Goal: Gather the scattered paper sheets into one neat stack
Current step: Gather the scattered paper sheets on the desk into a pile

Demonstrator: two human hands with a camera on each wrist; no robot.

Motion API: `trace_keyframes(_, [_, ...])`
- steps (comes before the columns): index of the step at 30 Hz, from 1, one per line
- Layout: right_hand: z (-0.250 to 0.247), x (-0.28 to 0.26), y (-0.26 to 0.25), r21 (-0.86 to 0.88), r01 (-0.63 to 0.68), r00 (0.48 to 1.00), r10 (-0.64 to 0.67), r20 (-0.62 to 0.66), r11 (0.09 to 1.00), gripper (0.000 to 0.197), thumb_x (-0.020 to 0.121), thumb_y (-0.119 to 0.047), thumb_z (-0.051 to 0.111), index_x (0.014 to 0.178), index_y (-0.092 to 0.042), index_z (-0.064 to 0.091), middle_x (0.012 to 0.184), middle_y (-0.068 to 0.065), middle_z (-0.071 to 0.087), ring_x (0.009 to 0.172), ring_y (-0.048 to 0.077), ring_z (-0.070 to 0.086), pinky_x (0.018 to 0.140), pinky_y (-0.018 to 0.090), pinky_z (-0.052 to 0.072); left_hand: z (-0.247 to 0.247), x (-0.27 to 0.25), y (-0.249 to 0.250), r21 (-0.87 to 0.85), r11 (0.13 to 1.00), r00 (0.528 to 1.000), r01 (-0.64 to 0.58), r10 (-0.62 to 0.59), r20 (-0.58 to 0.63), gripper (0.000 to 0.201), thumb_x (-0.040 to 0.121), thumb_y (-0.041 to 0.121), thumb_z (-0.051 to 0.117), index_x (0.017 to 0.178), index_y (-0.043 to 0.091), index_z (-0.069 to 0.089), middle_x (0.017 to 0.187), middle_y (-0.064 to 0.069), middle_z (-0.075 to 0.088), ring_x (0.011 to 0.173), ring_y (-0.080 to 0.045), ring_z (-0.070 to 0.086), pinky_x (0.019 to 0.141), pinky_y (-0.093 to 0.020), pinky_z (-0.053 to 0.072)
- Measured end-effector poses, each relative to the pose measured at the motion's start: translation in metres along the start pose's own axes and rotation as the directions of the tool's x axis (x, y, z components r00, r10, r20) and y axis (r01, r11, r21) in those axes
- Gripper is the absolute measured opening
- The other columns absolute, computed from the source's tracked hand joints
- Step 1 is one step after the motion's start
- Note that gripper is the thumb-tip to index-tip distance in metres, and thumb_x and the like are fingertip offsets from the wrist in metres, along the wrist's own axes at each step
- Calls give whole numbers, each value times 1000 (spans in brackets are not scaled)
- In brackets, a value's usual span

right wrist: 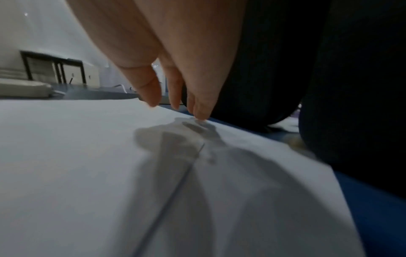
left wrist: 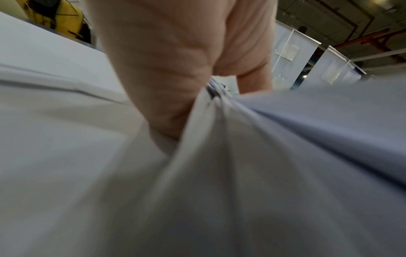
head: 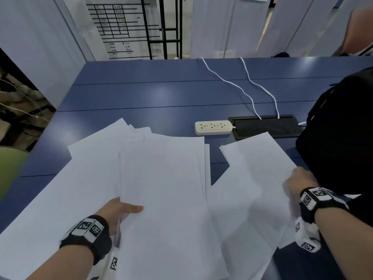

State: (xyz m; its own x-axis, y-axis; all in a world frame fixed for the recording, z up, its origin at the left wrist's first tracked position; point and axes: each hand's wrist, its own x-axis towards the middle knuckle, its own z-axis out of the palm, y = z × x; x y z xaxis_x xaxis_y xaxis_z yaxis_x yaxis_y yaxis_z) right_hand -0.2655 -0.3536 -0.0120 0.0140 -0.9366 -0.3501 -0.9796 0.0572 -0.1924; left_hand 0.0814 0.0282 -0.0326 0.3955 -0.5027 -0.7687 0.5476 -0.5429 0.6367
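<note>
Several white paper sheets lie fanned over the near half of the blue table [head: 153, 93]. My left hand [head: 121, 211] pinches the left edge of a gathered bundle of sheets [head: 167, 188], thumb on top and fingers hidden beneath; the left wrist view shows the bundle's edges [left wrist: 219, 111] clamped in my left hand [left wrist: 175, 73]. My right hand [head: 300, 181] touches the right edge of a skewed sheet [head: 258, 164]. In the right wrist view its straight fingertips [right wrist: 197, 111] touch that sheet [right wrist: 87, 147]. More sheets [head: 90, 150] spread to the left.
A beige power strip [head: 213, 127] and a black cable hatch [head: 264, 126] with two white cables [head: 252, 83] lie beyond the sheets. A large black bag [head: 341, 138] stands at the right edge, close to my right hand. White partitions surround the table.
</note>
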Motion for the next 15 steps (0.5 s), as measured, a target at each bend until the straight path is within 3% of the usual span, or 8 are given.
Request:
trace_keyframes(5, [4, 17, -3, -287, 13, 996, 12, 87, 958, 84, 72, -42, 72, 136, -2, 35, 140, 24, 39, 128, 39, 42, 101, 40, 39, 4, -2, 4, -23, 999, 1000, 24, -25, -9, 51, 69, -9, 72, 118, -5, 61, 111, -24, 69, 105, -41, 66, 98, -54, 47])
trace_keyframes(8, [2, 30, -3, -332, 35, 985, 24, 172, 943, 122, 46, -71, 75, 140, -4, 33, 143, 19, 36, 129, 39, 41, 101, 43, 42, 6, -4, 5, -30, 999, 1000, 28, -28, -11, 48, 70, -10, 70, 117, -6, 61, 111, -25, 69, 104, -42, 66, 97, -54, 47])
trace_keyframes(9, [1, 31, -3, -322, 56, 980, 9, 199, 945, 130, 40, -73, 77, 141, -4, 31, 142, 19, 39, 127, 38, 43, 99, 44, 44, 6, -4, 5, -26, 999, 999, 30, -30, -10, 48, 71, -9, 70, 117, -6, 61, 111, -25, 69, 104, -42, 66, 98, -54, 46])
trace_keyframes(12, [2, 19, -6, -256, 86, 968, -20, 250, 963, 124, 44, -59, 84, 139, -4, 25, 134, 19, 48, 119, 39, 52, 96, 46, 46, 6, -5, 5, -26, 999, 999, 39, -39, -3, 47, 73, -9, 69, 119, -4, 61, 112, -24, 69, 104, -43, 66, 98, -54, 46])
trace_keyframes(15, [10, 10, -7, -223, 81, 976, -33, 214, 971, 93, 60, -49, 81, 129, -4, 39, 132, 20, 48, 119, 39, 50, 99, 45, 44, 7, -5, 6, -26, 999, 999, 39, -39, -1, 47, 75, -9, 69, 121, -5, 60, 115, -24, 68, 107, -41, 65, 100, -54, 45])
